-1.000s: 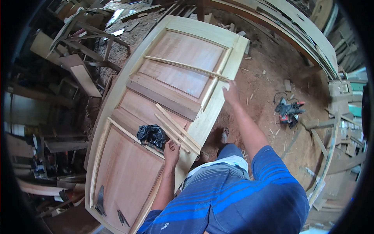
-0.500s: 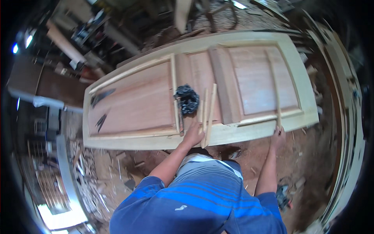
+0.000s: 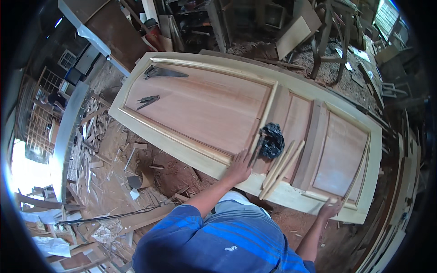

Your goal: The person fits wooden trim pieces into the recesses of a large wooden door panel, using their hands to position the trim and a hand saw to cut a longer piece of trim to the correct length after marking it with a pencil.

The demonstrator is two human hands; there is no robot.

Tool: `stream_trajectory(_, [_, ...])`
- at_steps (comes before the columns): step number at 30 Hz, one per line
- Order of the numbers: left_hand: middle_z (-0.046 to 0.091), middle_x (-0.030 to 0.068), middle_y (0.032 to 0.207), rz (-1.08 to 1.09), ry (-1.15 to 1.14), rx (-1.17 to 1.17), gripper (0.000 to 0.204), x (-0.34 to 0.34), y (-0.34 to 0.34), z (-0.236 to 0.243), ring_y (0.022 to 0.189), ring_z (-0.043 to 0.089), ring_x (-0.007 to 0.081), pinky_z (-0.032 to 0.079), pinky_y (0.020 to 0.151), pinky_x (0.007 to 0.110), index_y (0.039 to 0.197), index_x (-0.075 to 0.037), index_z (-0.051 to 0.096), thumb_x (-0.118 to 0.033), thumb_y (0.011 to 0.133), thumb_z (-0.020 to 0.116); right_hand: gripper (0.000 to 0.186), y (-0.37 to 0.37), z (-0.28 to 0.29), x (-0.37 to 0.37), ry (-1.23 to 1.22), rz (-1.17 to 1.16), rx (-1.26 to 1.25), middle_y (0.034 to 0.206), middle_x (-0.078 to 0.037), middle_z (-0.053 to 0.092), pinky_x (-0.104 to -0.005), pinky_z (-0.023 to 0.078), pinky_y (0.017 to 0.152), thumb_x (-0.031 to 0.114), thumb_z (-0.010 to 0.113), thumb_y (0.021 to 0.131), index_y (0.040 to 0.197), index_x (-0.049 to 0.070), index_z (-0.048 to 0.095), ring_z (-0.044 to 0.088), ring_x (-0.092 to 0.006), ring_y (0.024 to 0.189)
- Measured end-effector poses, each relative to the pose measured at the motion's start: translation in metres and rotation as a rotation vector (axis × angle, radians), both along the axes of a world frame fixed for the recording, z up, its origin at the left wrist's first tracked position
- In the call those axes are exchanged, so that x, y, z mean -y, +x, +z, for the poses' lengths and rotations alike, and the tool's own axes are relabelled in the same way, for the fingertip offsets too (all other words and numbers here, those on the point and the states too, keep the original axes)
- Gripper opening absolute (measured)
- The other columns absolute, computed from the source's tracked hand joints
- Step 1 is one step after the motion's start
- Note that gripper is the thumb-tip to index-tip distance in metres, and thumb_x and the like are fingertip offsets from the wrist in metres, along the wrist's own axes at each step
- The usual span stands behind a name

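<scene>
In the head view a pale panelled wooden door (image 3: 205,104) lies flat, running from the upper left to the lower right of the frame, reddish panels inside a light frame. The left hand (image 3: 239,166) lies spread flat on its near rail at centre, beside loose wooden strips (image 3: 280,170) and a dark crumpled rag (image 3: 272,140). The right hand (image 3: 328,208), lower right, grips the door's near edge at a thin moulding strip (image 3: 357,175).

A cluttered workshop: reddish dirt floor (image 3: 164,175) strewn with wood offcuts (image 3: 98,136), stacked timber (image 3: 400,200), and a bright barred window (image 3: 387,16).
</scene>
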State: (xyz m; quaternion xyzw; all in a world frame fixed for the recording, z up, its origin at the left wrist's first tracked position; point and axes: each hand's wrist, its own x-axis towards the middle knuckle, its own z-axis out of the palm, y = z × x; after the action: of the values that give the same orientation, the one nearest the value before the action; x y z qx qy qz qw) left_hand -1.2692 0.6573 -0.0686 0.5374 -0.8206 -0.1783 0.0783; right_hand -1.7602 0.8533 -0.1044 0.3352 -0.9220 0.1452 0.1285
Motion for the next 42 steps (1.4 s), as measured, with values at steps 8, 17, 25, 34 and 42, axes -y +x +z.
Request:
stream_trajectory(8, [0.053, 0.0227, 0.148, -0.286, 0.068, -0.323, 0.063, 0.015, 0.074, -0.011, 0.145, 0.043, 0.0393, 0.032, 0.124, 0.048, 0.144, 0.002, 0.052, -0.028, 0.093, 0.071, 0.067, 0.29, 0.002, 0.119, -0.047, 0.689, 0.504, 0.161, -0.026, 0.037, -0.0549, 0.029, 0.121, 0.016, 0.078, 0.088, 0.15, 0.007, 0.051, 0.033, -0.0465, 0.149])
stream_trajectory(17, [0.067, 0.0132, 0.122, -0.317, 0.065, -0.288, 0.032, 0.04, 0.18, -0.024, 0.121, 0.06, 0.0339, 0.047, 0.106, 0.047, 0.12, -0.005, 0.066, -0.021, 0.092, 0.069, 0.051, 0.336, 0.002, 0.141, 0.079, 0.618, 0.369, 0.161, -0.031, 0.033, -0.0548, 0.028, 0.122, 0.007, 0.066, 0.095, 0.145, 0.005, 0.055, 0.032, -0.0483, 0.15])
stream_trajectory(25, [0.067, 0.015, 0.116, -0.194, -0.13, -0.176, 0.04, 0.057, 0.269, -0.027, 0.115, 0.06, 0.0345, 0.046, 0.105, 0.048, 0.117, -0.006, 0.068, -0.041, 0.096, 0.068, 0.066, 0.335, -0.01, 0.145, -0.033, 0.332, 0.397, 0.156, -0.029, 0.041, -0.0463, 0.032, 0.122, 0.001, 0.069, 0.09, 0.151, -0.003, 0.044, 0.039, -0.0446, 0.146])
stream_trajectory(34, [0.063, 0.014, 0.106, -0.211, -0.142, -0.186, 0.04, 0.072, 0.289, -0.04, 0.105, 0.058, 0.0362, 0.044, 0.098, 0.053, 0.108, -0.008, 0.063, -0.041, 0.088, 0.074, 0.073, 0.306, 0.015, 0.14, -0.374, 0.095, 0.556, 0.134, -0.027, 0.065, -0.0452, 0.052, 0.101, 0.012, 0.067, 0.084, 0.154, 0.012, 0.045, 0.066, -0.0428, 0.12])
stream_trajectory(42, [0.06, 0.0123, 0.099, -0.196, -0.224, -0.223, 0.036, 0.074, 0.288, -0.04, 0.1, 0.057, 0.0352, 0.045, 0.092, 0.049, 0.105, -0.009, 0.063, -0.033, 0.083, 0.077, 0.073, 0.381, 0.034, 0.099, -0.457, -0.129, 0.875, 0.117, -0.02, 0.069, -0.0419, 0.055, 0.094, 0.006, 0.07, 0.087, 0.155, 0.013, 0.043, 0.071, -0.0296, 0.103])
